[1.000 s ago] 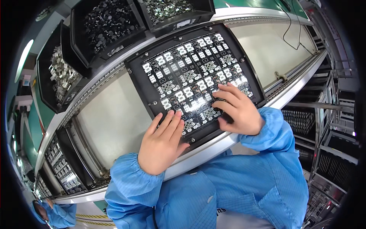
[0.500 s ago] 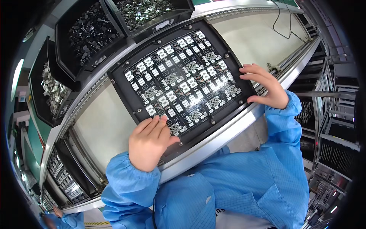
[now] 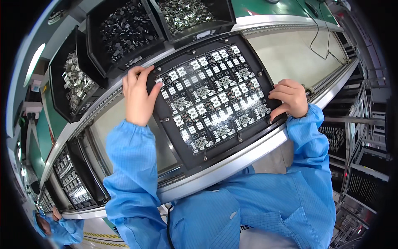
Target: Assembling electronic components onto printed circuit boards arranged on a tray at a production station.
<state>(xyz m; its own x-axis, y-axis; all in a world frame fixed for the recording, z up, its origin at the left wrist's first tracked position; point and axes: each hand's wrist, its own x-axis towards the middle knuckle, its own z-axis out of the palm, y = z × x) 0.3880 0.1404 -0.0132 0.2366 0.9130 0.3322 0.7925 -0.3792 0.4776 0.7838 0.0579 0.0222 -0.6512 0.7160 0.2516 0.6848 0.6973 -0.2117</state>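
Note:
A black carrier frame [image 3: 195, 164] lies on the conveyor in front of me, with small metal studs round its border. Inside it sits a dark circuit board panel [image 3: 213, 99] covered in white rectangular parts and small components. My left hand [image 3: 139, 97] is at the frame's far left corner, fingers bent over the edge and thumb on the near side of the corner. At the right edge, my right hand [image 3: 291, 99] has curled fingers on the rim and its thumb lower down, by the near right corner. Both hands' fingertips are partly hidden.
Black bins of dark parts [image 3: 126, 33], shiny small parts [image 3: 188, 16] and silver pieces [image 3: 76, 85] stand beyond the conveyor rail [image 3: 265, 151]. Another loaded carrier [image 3: 72, 182] is farther left, near another person's hand [image 3: 57, 214]. A black cable [image 3: 318, 45] lies far right. Racks [image 3: 365, 157] stand at right.
My left hand has moved from the near left part of the board up to the frame's far left corner. My right hand's fingers have curled closer on the right edge. The view has shifted.

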